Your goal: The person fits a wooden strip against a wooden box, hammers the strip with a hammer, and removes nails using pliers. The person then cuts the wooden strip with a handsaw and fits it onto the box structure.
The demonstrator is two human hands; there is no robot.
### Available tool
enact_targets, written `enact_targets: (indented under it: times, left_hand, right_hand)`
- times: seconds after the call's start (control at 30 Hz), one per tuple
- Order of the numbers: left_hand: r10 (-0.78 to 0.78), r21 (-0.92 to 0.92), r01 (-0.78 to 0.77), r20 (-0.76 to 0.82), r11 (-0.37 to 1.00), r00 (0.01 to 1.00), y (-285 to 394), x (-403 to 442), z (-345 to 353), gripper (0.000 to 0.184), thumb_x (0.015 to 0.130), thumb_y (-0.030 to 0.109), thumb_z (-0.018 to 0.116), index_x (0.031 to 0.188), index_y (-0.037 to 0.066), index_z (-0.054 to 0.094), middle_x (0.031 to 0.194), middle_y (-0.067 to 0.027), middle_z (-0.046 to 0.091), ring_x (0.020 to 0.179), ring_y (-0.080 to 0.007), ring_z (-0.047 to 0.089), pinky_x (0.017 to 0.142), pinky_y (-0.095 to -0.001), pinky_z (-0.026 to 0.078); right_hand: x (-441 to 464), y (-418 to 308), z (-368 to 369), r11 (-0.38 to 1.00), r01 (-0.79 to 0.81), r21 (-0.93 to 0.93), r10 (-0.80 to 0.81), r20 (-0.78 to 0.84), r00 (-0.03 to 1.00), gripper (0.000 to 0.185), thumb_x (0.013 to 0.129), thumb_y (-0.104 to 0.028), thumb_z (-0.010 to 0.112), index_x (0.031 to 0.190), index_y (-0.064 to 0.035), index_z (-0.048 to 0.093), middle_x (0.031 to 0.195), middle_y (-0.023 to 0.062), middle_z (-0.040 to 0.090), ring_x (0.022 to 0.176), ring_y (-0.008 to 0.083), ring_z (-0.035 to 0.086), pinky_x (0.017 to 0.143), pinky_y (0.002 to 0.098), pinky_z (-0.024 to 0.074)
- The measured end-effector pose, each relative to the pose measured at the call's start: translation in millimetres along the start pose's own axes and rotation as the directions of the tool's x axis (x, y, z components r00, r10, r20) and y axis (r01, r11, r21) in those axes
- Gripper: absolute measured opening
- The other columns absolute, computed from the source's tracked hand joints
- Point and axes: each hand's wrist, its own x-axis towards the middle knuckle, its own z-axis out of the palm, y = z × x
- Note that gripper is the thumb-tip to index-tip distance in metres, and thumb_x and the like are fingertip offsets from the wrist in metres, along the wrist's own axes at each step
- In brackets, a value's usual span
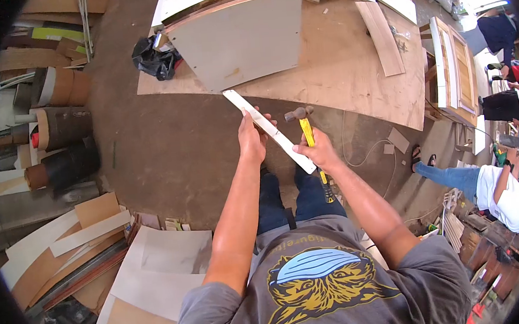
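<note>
A long white wooden strip [269, 128] slants across in front of my body, small dark marks showing on its face. My left hand [252, 135] is wrapped round its upper part. Near the strip's lower end, my right hand [319, 150] grips a claw hammer [307, 131] with a yellow and black handle. The hammer's metal head points up and away from me, and my right thumb lies against the strip. Just beyond the strip's far end stands a grey panelled piece [241, 41] with a wood-coloured top edge.
The grey piece rests on a large plywood sheet [337, 58] bearing a loose board [381, 38]. A black plastic bag [155, 57] sits to its left. Rolls and boards [65, 134] line the left side. At right are a wooden frame [456, 70], a cable [366, 159] and several people [505, 188].
</note>
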Motion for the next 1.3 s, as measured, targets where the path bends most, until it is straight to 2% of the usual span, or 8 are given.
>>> enact_targets:
  times: [0.13,0.33,0.5,0.7,0.9,1.03,1.17,1.3]
  left_hand:
    - [0.002,0.105,-0.005,0.025,0.994,1.000,-8.7,7.9,7.5,0.049,0.109,0.050,0.042,0.125,0.006,0.057,0.101,-0.0129,0.069,0.090,-0.0293,0.071,0.078,-0.0431,0.057]
    - [-0.027,0.120,0.023,0.035,0.993,0.999,-31.3,39.1,15.2,0.045,0.108,0.048,0.048,0.116,0.006,0.062,0.094,-0.0040,0.068,0.078,-0.0211,0.068,0.072,-0.0388,0.058]
    - [-0.133,0.127,0.122,0.076,0.984,0.988,-83.6,27.9,12.9,0.046,0.108,0.050,0.047,0.131,0.012,0.057,0.100,-0.0017,0.065,0.084,-0.0178,0.064,0.077,-0.0361,0.056]
    - [-0.170,0.234,0.152,0.060,0.960,0.984,-114.0,29.4,17.4,0.043,0.108,0.050,0.046,0.122,0.012,0.061,0.100,-0.0010,0.065,0.084,-0.0163,0.065,0.078,-0.0358,0.056]
    - [-0.102,0.360,0.072,0.065,0.930,0.993,-141.2,19.4,38.4,0.047,0.106,0.051,0.052,0.124,0.009,0.064,0.106,-0.0030,0.068,0.094,-0.0149,0.065,0.082,-0.0348,0.054]
    - [-0.058,0.381,0.031,0.061,0.924,0.996,-158.0,17.7,42.4,0.047,0.106,0.047,0.053,0.130,0.009,0.063,0.101,-0.0034,0.069,0.091,-0.0137,0.065,0.080,-0.0338,0.055]
    - [-0.051,0.375,0.032,0.043,0.927,0.998,-164.4,15.5,42.5,0.045,0.106,0.045,0.055,0.128,0.007,0.063,0.097,-0.0040,0.069,0.091,-0.0136,0.066,0.081,-0.0307,0.054]
    - [0.038,0.355,-0.057,0.059,0.933,0.997,-166.5,-1.2,51.6,0.031,0.105,0.032,0.062,0.110,0.002,0.065,0.090,-0.0033,0.067,0.083,-0.0106,0.061,0.077,-0.0274,0.049]
  right_hand:
    - [3.1,9.3,-16.4,0.999,0.028,-0.024,-0.029,-0.032,0.999,0.040,0.075,-0.019,0.089,0.093,-0.0058,0.056,0.079,0.0028,0.061,0.074,0.0135,0.058,0.069,0.0316,0.0495]
    - [30.3,37.1,-51.7,0.991,0.071,-0.117,-0.080,-0.074,0.994,0.039,0.075,-0.021,0.089,0.089,-0.0060,0.056,0.079,0.0050,0.062,0.076,0.0152,0.060,0.071,0.0331,0.0498]
    - [37.3,60.7,-63.4,0.991,0.030,-0.127,-0.046,-0.120,0.992,0.037,0.076,-0.023,0.087,0.088,-0.0063,0.056,0.077,0.0053,0.061,0.074,0.0172,0.059,0.070,0.0347,0.0489]
    - [44.0,75.1,-76.3,0.991,0.053,-0.124,-0.061,-0.064,0.996,0.031,0.081,-0.015,0.085,0.086,-0.0082,0.055,0.074,-0.0024,0.052,0.068,0.0088,0.048,0.062,0.0290,0.0430]
    - [30.5,75.7,-80.5,0.904,-0.276,0.327,0.249,0.122,0.961,0.024,0.090,-0.012,0.078,0.094,-0.0100,0.054,0.075,-0.0037,0.055,0.057,0.0080,0.048,0.051,0.0254,0.0405]
    - [32.5,89.5,-82.6,0.849,-0.371,0.377,0.323,0.185,0.928,0.022,0.093,-0.010,0.075,0.099,-0.0125,0.054,0.075,-0.0040,0.056,0.054,0.0068,0.048,0.047,0.0233,0.0388]
    - [31.3,95.6,-84.2,0.855,-0.356,0.376,0.311,0.176,0.934,0.021,0.094,-0.009,0.074,0.099,-0.0129,0.054,0.075,-0.0043,0.056,0.053,0.0067,0.047,0.047,0.0230,0.0381]
    - [29.3,90.7,-78.9,0.865,-0.280,0.416,0.250,0.126,0.960,0.023,0.093,-0.011,0.075,0.097,-0.0127,0.053,0.075,-0.0041,0.056,0.053,0.0060,0.048,0.047,0.0226,0.0383]
